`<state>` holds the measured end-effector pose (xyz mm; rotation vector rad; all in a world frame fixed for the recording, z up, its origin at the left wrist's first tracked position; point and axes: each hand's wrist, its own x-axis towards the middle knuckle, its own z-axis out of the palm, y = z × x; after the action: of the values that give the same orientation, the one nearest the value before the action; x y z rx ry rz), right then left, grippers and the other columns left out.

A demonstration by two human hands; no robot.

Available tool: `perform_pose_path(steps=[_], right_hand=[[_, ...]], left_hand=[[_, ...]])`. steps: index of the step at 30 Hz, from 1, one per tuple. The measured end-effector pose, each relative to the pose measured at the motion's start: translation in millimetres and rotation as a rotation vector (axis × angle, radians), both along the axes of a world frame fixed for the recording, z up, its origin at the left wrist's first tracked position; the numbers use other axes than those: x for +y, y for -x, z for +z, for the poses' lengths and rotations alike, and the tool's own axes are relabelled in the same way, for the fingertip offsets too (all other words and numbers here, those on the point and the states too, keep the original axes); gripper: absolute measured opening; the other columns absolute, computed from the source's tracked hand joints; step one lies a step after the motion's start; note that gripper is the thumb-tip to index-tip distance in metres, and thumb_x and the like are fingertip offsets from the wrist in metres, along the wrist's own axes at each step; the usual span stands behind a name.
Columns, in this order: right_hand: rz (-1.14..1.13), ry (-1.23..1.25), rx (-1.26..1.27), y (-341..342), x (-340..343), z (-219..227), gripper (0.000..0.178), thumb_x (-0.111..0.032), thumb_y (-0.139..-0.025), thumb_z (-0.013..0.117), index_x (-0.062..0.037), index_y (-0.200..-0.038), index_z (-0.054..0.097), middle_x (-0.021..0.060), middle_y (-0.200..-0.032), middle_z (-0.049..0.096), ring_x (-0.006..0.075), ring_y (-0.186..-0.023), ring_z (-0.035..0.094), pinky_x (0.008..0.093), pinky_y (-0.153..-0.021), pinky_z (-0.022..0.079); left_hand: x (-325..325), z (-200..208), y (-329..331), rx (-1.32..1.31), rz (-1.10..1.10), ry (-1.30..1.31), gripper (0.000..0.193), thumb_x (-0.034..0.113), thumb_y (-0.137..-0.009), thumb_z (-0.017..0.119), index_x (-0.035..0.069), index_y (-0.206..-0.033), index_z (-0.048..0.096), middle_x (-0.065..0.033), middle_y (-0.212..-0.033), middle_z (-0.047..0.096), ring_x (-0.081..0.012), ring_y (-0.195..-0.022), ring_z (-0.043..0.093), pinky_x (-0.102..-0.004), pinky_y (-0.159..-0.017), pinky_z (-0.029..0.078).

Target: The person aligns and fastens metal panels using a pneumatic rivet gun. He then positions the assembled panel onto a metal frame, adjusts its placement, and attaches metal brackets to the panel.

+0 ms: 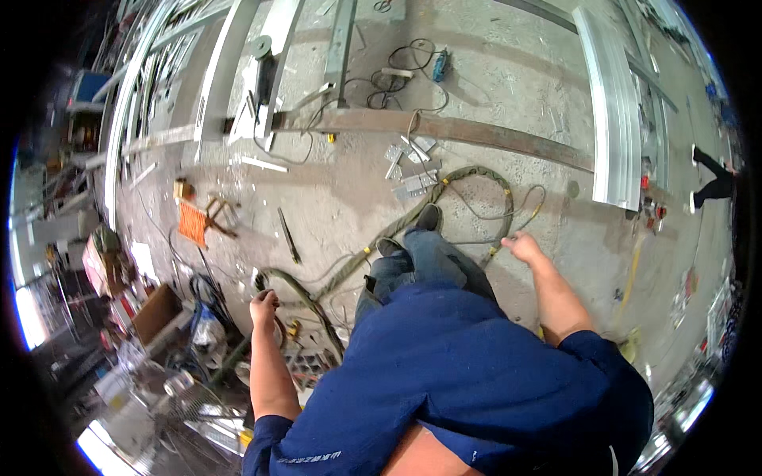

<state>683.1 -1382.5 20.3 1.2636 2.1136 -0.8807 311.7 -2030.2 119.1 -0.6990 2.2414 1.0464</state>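
I look down on my own blue shirt, jeans and dark shoes as I stand on a concrete floor. My left hand [263, 305] is closed around a loop of thick olive-green hose [298, 289] that snakes across the floor. The hose runs on past my feet and curves in a big arc [476, 173] ahead. My right hand [522, 246] hangs out to the right with fingers loosely curled, close to thin grey cables [508, 214]; whether it grips one is unclear.
A long rusty steel beam [476, 135] crosses the floor ahead, with small metal brackets [409, 166] below it. Aluminium profiles [615, 119] lie at the right, a frame rack [151, 87] at the left. An orange stool [194, 222], boxes and clutter [159, 317] fill the left. Another person's legs [710, 186] stand far right.
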Motion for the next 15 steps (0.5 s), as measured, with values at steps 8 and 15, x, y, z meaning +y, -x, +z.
perform_pose_path(steps=[8, 15], right_hand=[[0.305, 0.431, -0.2, 54.7, -145.6, -5.5, 0.03, -0.013, -0.088, 0.053, -0.0013, -0.108, 0.072, 0.0241, -0.109, 0.069, 0.0386, -0.099, 0.068, 0.0448, -0.086, 0.052], [0.079, 0.445, 0.108, 34.2, -268.0, -2.0, 0.024, -0.011, -0.076, 0.06, -0.0033, -0.095, 0.071, 0.023, -0.091, 0.069, 0.0394, -0.091, 0.068, 0.0484, -0.077, 0.052]], left_hand=[[191.7, -38.8, 75.9, -0.55, -1.515, 0.198, 0.046, 0.047, -0.082, 0.073, 0.004, -0.097, 0.075, -0.0156, -0.09, 0.075, -0.0276, -0.084, 0.071, -0.0376, -0.075, 0.055], [218.1, -82.8, 120.3, -0.776, -2.158, 0.082, 0.031, 0.031, -0.08, 0.072, 0.005, -0.098, 0.073, -0.0153, -0.091, 0.073, -0.0287, -0.089, 0.07, -0.0422, -0.078, 0.053]])
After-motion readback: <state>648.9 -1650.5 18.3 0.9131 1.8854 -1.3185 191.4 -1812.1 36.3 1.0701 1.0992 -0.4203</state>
